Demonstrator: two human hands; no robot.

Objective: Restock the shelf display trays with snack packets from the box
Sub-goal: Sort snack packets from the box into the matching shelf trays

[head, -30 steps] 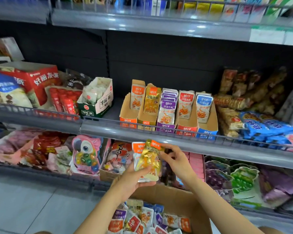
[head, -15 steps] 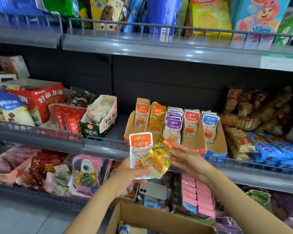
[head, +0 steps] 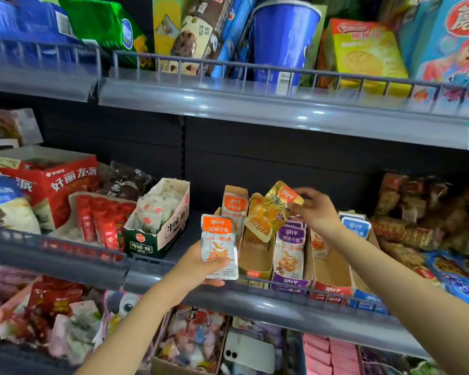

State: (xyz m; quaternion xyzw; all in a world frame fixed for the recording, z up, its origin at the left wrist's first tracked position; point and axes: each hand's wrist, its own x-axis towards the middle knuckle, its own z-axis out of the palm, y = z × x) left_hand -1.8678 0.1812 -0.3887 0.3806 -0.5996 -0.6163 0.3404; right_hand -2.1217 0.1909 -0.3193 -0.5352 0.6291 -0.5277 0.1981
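Far left on the mid shelf sits a green-and-white carton [head: 157, 228]; not yours to touch. Next along, your L hand [head: 198, 269] is raised in front of the shelf rail [head: 160, 277], forearm coming up from bottom-left. It grips an orange-top pkt [head: 219, 246] low down, thumb across the lower front; the fingers behind are hidden. That pkt stands upright, long axis vertical, printed face toward you. Its slot, the orange tray [head: 234, 189], lies just behind and to the right, w/ a matching pkt standing at the back.

Then the one that matters: the gold pkt [head: 268, 215]. It hangs down and to the left from the pinch, long axis on a diagonal, top corner high-right, bottom edge low-left. The low end sits over the gold tray [head: 255, 262], 2nd from left, whose bare cardboard floor shows, so there's room.

Your R hand [head: 316, 209] pinches the gold pkt's top-right corner w/ fingertips; they're blurred, so can't say exactly how many. The wrist is above the purple tray [head: 290, 284], and the forearm reaches in from the right across the red and blue trays.

My read: R hand is nearer its slot, so gold prob goes first. You'd need to swing the pkt upright, bottom edge leading, then lower it into the tray. Risk: a corner pinch lets it twist and catch the tray wall. The supply box isn't clearly in view.
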